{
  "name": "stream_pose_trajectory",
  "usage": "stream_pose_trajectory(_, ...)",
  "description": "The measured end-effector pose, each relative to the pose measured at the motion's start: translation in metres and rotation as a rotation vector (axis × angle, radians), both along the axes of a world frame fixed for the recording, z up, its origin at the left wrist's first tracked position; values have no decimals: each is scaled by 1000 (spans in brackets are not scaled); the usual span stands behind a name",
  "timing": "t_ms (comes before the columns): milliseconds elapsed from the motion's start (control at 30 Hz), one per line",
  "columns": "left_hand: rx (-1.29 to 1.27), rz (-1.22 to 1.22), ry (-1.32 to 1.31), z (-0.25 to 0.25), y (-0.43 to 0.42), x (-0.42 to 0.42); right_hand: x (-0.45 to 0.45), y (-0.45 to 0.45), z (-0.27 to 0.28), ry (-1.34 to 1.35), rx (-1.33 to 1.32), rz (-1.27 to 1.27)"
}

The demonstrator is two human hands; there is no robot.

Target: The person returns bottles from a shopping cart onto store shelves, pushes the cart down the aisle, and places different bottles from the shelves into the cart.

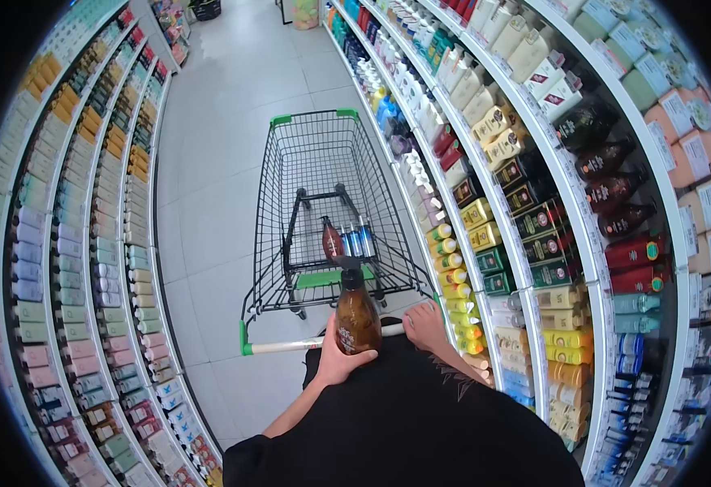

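Observation:
In my left hand (pixel 346 359) is a brown pump bottle (pixel 357 318) with a black top, held upright in front of my chest. The fingers wrap around its lower part. My right hand (pixel 425 326) is closed around the right end of the shopping cart's handle (pixel 281 346). Ahead of me stands the wire shopping cart (pixel 323 138) with green corners. Inside it lie a dark reddish-brown pump bottle (pixel 331 242) and, beside that, several blue-and-silver cylindrical items (pixel 357 241).
Shelves of bottles and boxes (pixel 526 187) rise close on my right, beside the cart. More shelves with packed goods (pixel 88 211) line the left. A grey tiled floor (pixel 209 195) runs between them. A dark basket (pixel 206 10) stands at the far end.

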State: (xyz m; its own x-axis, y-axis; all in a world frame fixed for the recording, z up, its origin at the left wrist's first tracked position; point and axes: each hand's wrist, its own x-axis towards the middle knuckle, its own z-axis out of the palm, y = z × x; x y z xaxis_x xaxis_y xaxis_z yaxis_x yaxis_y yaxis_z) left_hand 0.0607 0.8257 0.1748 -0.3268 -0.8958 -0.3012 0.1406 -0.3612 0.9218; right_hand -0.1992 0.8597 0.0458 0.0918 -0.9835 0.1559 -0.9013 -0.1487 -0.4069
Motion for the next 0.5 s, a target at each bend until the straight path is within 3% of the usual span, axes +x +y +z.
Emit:
stream_pose_trajectory(200,-122,-157,-22,-4,-17,1,13,-31,-6,38,-77,-18)
stream_pose_trajectory(500,-126,-105,-15,4,-21,2,22,-73,-18,82,-42,-116)
